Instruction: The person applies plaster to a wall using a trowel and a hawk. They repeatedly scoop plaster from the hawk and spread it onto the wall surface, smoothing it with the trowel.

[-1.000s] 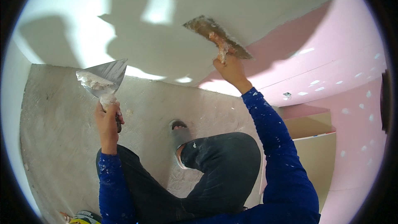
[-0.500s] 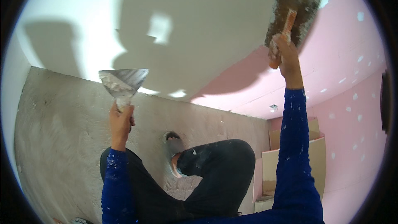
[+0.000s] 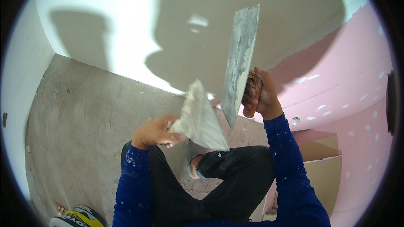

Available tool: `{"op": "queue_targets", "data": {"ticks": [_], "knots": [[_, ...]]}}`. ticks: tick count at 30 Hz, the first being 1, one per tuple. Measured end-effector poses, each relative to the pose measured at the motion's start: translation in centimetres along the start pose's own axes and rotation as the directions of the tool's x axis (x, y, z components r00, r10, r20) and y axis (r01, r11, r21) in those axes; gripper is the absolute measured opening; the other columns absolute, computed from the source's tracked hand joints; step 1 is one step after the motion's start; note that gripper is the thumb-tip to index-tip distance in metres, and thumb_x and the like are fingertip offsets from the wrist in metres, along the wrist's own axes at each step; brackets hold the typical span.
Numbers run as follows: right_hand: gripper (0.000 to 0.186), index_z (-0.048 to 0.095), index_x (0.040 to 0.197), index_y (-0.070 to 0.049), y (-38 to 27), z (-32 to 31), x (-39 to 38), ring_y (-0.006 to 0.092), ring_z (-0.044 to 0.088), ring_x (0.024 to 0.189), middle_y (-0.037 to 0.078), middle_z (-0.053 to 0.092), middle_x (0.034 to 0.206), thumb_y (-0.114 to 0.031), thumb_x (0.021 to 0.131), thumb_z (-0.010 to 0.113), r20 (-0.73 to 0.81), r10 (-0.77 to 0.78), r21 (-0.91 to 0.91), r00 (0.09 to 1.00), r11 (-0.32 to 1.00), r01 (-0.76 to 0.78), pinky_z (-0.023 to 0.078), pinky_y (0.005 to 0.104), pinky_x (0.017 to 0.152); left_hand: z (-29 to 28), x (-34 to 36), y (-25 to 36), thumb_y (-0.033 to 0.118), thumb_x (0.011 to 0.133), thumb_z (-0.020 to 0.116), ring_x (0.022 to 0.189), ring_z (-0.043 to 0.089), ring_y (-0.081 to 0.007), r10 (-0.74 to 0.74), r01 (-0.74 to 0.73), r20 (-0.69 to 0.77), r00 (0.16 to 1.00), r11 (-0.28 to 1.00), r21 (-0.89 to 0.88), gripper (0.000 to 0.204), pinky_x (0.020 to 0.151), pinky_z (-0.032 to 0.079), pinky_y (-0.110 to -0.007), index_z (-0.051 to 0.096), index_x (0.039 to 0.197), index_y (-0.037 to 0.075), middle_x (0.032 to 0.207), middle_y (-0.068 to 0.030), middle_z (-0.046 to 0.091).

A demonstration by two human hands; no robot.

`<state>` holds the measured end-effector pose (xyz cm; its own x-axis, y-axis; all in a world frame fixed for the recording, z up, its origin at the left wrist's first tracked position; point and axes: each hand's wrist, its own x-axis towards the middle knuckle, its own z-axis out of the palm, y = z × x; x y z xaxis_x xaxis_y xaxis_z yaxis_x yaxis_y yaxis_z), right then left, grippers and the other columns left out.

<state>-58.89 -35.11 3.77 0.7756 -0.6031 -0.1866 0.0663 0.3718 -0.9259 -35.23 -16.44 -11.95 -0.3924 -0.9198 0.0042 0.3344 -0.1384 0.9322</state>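
My left hand [image 3: 156, 132] is closed round the handle of a triangular putty knife [image 3: 203, 122], its wide blade whitened with compound and slightly blurred. In my right hand [image 3: 266, 94] is the brown handle of a flat rectangular plastering trowel [image 3: 241, 65]. The trowel's metal face, streaked with grey-white compound, is tilted on edge toward the putty knife. A narrow gap separates the two blades. Both tools are held in front of the wall [image 3: 277, 21], apart from it. Some fingers of my left hand are hidden behind the knife's handle.
A pink board wall [image 3: 357, 113] with white patches rises at the right. Tan board pieces [image 3: 322, 172] lean there. A bucket [image 3: 80, 216] with a yellow and black label stands at the lower left on the rough grey floor [image 3: 84, 130]. My bent legs [image 3: 235, 172] are below my hands.
My right hand has brought the trowel down and left from the wall, turning its face into view. My left hand has moved right and turned the putty knife sideways. The bucket has come into view.
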Motion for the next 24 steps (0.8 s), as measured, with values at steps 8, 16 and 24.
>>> {"op": "queue_targets", "data": {"ticks": [8,16,24], "knots": [[0.048,0.059,0.073,-0.012,1.6,1.3,1.7,0.0098,0.045,0.034,-0.002,0.049,0.047,-0.050,0.099,0.048,0.083,0.175,0.164,0.981,0.969,-0.186,0.039,0.0222,0.033,3.9,0.8,1.8,0.032,0.086,0.076,0.055,0.053,-0.0077,-0.061,0.056,0.057,0.996,0.994,0.094,0.044,0.049,0.044,-0.023,0.063,0.114,0.001,0.071,0.0007,0.059],[0.036,0.063,0.078,-0.002,3.3,2.2,2.6,0.0098,0.043,0.038,0.001,0.046,0.048,-0.034,0.093,0.057,0.133,0.446,-0.722,0.885,0.655,-0.222,0.035,0.0266,0.036,0.8,-2.5,-0.1,0.042,0.091,0.068,0.049,0.051,-0.0129,0.355,-0.514,-0.526,0.773,0.836,-0.192,0.047,0.041,0.041,-0.026,0.056,0.109,0.000,0.069,-0.0044,0.055],[0.035,0.063,0.084,-0.004,1.0,3.3,2.6,0.0112,0.051,0.048,0.003,0.057,0.063,-0.038,0.094,0.063,0.112,-0.136,-0.516,0.984,0.838,0.175,0.040,0.0261,0.042,-2.5,-4.2,0.7,0.033,0.097,0.062,0.048,0.050,-0.0079,0.404,-0.275,-0.823,0.400,0.909,0.313,0.034,0.040,0.040,-0.023,0.055,0.108,0.001,0.063,-0.0006,0.052]]}}
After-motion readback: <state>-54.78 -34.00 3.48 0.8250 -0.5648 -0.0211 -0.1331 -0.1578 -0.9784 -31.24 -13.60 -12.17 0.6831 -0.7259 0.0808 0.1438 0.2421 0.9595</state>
